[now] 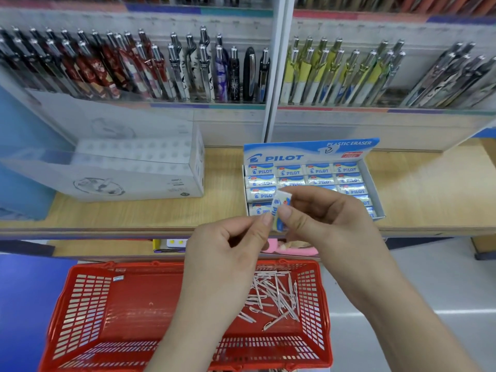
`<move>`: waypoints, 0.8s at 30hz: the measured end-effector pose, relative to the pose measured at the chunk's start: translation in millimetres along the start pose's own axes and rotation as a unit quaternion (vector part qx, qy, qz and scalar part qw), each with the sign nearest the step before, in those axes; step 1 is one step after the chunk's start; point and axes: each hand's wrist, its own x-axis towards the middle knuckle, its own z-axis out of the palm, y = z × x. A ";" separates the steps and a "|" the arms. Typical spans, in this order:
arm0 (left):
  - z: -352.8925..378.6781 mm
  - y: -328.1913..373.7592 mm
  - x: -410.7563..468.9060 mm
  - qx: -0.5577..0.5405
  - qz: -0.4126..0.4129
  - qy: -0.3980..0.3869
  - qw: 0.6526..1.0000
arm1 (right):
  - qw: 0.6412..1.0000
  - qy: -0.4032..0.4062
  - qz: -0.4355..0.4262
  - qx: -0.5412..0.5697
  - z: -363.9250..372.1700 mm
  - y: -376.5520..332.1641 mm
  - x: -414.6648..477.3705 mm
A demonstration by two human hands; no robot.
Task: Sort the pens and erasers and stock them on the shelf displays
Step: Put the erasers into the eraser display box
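The left hand [228, 253] and right hand [322, 224] both pinch one small, blocky eraser [280, 210] in a shiny blue-and-white wrapper. At 12 o'clock from it, a cardboard box [311, 150] of erasers sits on the wooden shelf [220, 210]. A holey red plastic basket [88, 304] lies at 6 o'clock.

On shelf board [429, 189], eraser box [311, 149] right of carton [139, 181]; behind and above, pen racks [134, 68]; below in front, basket [88, 304] with loose pens [276, 296] inside at right; over box front, eraser [279, 210].

"PILOT" and "PLASTIC ERASER" are printed on the display box [311, 153] header ("PILOT" repeated on the boxed erasers [291, 171]).
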 end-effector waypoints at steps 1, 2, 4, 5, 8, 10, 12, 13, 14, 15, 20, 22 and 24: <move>-0.4 -1.4 1.7 0.009 0.010 0.006 1.000 | 1.000 0.000 -0.005 -0.011 -0.5 -0.8 1.1; -1.4 -3.3 4.5 0.014 0.018 0.021 1.000 | 1.000 -0.004 -0.011 -0.027 -1.1 -2.2 1.7; -4.6 -7.1 11.6 0.014 0.033 0.043 0.998 | 0.996 -0.007 -0.024 -0.080 -2.9 -4.4 3.8; -6.3 -8.8 15.1 0.010 0.039 0.036 0.999 | 0.993 0.001 -0.033 -0.114 -3.7 -4.7 5.7; -8.3 -9.1 23.2 0.069 0.073 -0.020 0.995 | 0.983 0.012 -0.057 -0.175 -4.7 -5.6 12.5; -8.1 -8.9 27.7 0.121 0.094 -0.036 0.988 | 0.982 -0.001 -0.062 -0.179 -5.1 -6.3 15.4; -9.9 -10.1 31.9 0.127 0.095 -0.026 0.987 | 0.984 -0.015 -0.061 -0.169 -7.0 -7.6 16.6; -11.4 -10.9 34.1 0.121 0.094 -0.019 0.988 | 0.984 -0.023 -0.057 -0.164 -8.0 -7.7 17.0; -13.1 -11.3 35.8 0.115 0.095 -0.019 0.989 | 0.984 -0.030 -0.052 -0.165 -9.0 -8.1 17.2; -14.2 -11.9 37.0 0.113 0.098 -0.026 0.988 | 0.983 -0.037 -0.048 -0.172 -9.9 -7.6 18.0; -16.0 -17.6 39.5 0.178 0.133 -0.051 0.974 | 0.977 -0.050 -0.046 -0.201 -13.2 -5.6 22.2; -17.5 -20.8 39.4 0.198 0.150 -0.039 0.968 | 0.972 -0.053 -0.056 -0.222 -15.0 -4.3 23.6; -17.2 -24.3 38.2 0.215 0.161 -0.023 0.963 | 0.959 -0.047 -0.072 -0.271 -15.2 -1.4 25.8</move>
